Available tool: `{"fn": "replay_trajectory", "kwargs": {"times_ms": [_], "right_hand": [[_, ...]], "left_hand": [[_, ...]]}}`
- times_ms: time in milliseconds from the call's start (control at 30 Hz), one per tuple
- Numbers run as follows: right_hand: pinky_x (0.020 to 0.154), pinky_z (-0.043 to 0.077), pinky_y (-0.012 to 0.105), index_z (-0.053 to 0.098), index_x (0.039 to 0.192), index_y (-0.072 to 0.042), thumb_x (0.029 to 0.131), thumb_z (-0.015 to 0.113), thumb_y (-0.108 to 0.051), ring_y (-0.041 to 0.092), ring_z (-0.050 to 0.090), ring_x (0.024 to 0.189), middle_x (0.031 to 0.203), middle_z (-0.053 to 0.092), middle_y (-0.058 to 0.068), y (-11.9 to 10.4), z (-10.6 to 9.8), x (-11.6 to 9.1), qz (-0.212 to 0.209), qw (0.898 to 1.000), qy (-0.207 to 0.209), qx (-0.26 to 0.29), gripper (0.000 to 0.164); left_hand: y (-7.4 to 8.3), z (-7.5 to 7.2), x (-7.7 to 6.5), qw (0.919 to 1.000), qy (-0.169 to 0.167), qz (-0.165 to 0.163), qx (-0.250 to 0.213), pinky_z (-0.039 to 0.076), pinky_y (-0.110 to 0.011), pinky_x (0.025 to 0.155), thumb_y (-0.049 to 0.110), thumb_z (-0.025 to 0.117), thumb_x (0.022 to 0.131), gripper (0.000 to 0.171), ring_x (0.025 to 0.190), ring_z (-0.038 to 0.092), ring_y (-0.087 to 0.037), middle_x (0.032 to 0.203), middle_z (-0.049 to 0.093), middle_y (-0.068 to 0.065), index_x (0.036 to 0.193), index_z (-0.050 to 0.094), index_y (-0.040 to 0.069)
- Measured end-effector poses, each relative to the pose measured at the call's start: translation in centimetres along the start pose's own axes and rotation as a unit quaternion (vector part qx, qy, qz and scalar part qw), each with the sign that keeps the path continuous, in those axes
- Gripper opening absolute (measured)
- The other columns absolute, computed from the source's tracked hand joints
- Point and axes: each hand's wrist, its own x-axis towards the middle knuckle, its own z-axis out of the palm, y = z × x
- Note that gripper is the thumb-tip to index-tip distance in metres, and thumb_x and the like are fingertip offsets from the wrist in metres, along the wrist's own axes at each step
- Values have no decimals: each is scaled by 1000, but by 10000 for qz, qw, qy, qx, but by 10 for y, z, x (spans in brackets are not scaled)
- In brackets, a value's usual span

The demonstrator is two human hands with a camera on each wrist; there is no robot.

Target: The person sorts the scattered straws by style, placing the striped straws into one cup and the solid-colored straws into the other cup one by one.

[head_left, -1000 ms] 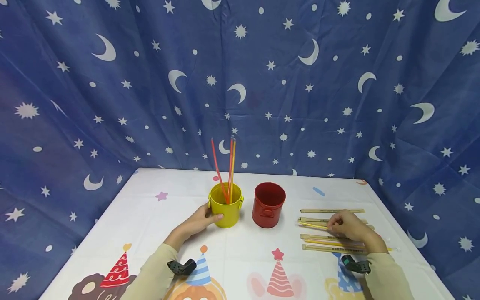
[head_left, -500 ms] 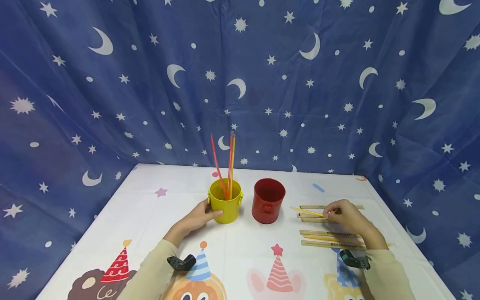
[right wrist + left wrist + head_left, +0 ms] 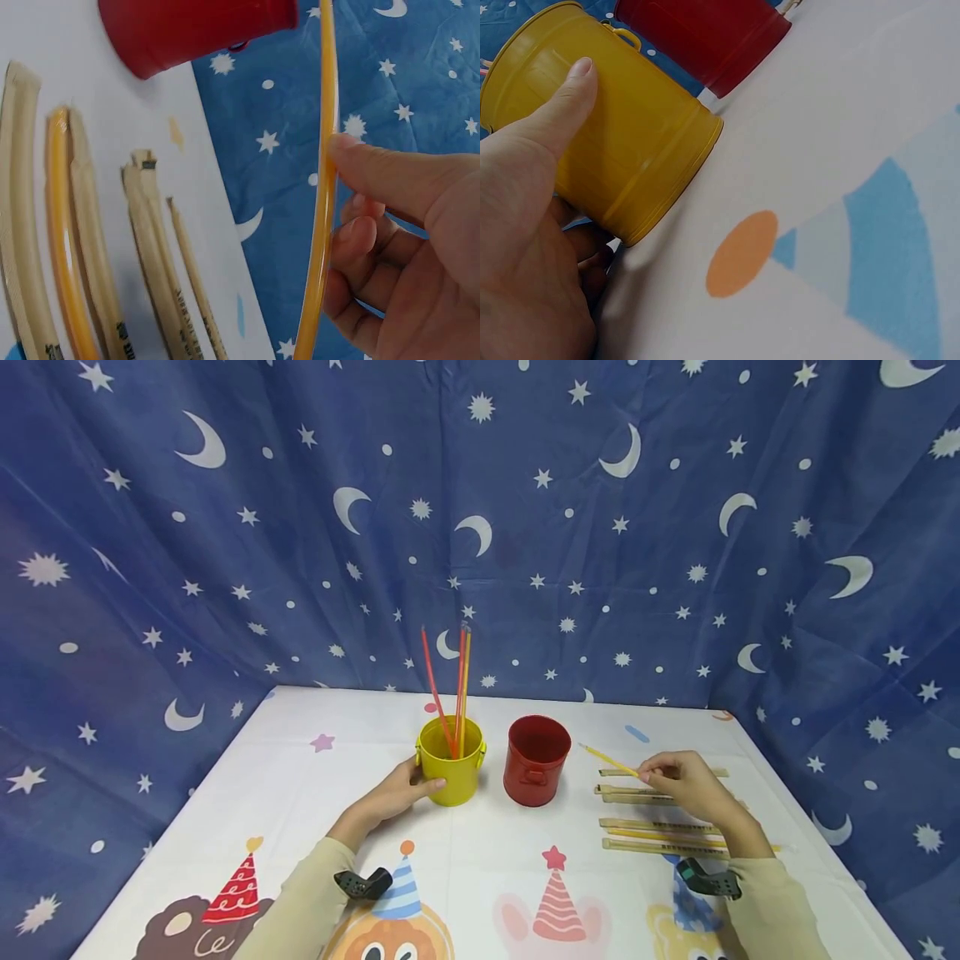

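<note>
Yellow straw, slightly bowed, is what your right hand pinches between thumb and fingertips, raised over the paper-wrapped straws with its far end angled up beside the red bucket. You have a long free length ahead of that pinch, so swinging it across low could clip the red bucket's rim, and a smooth straw may swivel in so narrow a hold. Your left hand grips the yellow bucket by its side; a sideways tug could tip it, as the red straws and second yellow straw in it stand tall. You can't see where their lower ends rest, your left fingers are largely behind the wall, the right wrist view cuts off both ends of the pinched straw, and its clear tip, perhaps a wrapper, is too faint to judge.
</note>
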Motion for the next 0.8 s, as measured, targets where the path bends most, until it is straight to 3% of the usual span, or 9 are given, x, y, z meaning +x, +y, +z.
{"fn": "replay_trajectory", "kwargs": {"times_ms": [200, 333, 467, 567, 700, 800], "right_hand": [[51, 42, 25, 72, 102, 8, 97, 64, -2, 6, 49, 62, 84, 66, -12, -9, 1, -5, -42, 9979, 343, 556, 13], [60, 48, 22, 70, 104, 10, 98, 61, 0, 5, 54, 69, 85, 66, -15, -19, 5, -1, -142, 9858, 1011, 1332, 14], [69, 51, 16, 75, 98, -6, 98, 59, 2, 2, 58, 75, 82, 68, -13, -31, 7, 3, -118, 9550, 1674, 2447, 18], [74, 53, 14, 76, 97, -16, 100, 56, 4, 2, 61, 77, 84, 71, -11, -37, 10, 4, -159, 9244, 1789, 3365, 28], [77, 57, 14, 76, 99, -13, 101, 51, 6, 3, 67, 79, 90, 75, -6, -44, 16, 5, -310, 8848, 1705, 4326, 32], [74, 58, 15, 77, 100, -12, 102, 50, 5, 5, 67, 77, 88, 75, -4, -50, 17, 7, -354, 8711, 1702, 4594, 31]], "left_hand": [[-2, 1, -2, 10000, -6, -52, 43, 20, -57, 127, 47, 67, 95, 95, 156, 21, -41, 167, 22, -22, 161, 16, 0], [-3, 0, -5, 9999, 20, -96, 23, 21, -58, 126, 45, 67, 96, 94, 155, 21, -42, 167, 21, -23, 161, 16, 0], [-1, -1, -5, 10000, -29, -65, -18, 21, -59, 126, 46, 66, 96, 94, 156, 20, -42, 168, 20, -22, 162, 15, 2], [0, -1, -3, 10000, -13, -42, -43, 21, -59, 126, 46, 66, 96, 94, 156, 20, -41, 168, 20, -22, 162, 15, 2], [0, -1, -3, 10000, 46, -18, -52, 21, -58, 126, 44, 67, 96, 92, 156, 22, -41, 167, 23, -21, 161, 18, 2], [0, -1, -3, 10000, 23, -13, -41, 22, -57, 126, 45, 67, 95, 92, 155, 22, -40, 167, 23, -21, 161, 18, 3]]}}
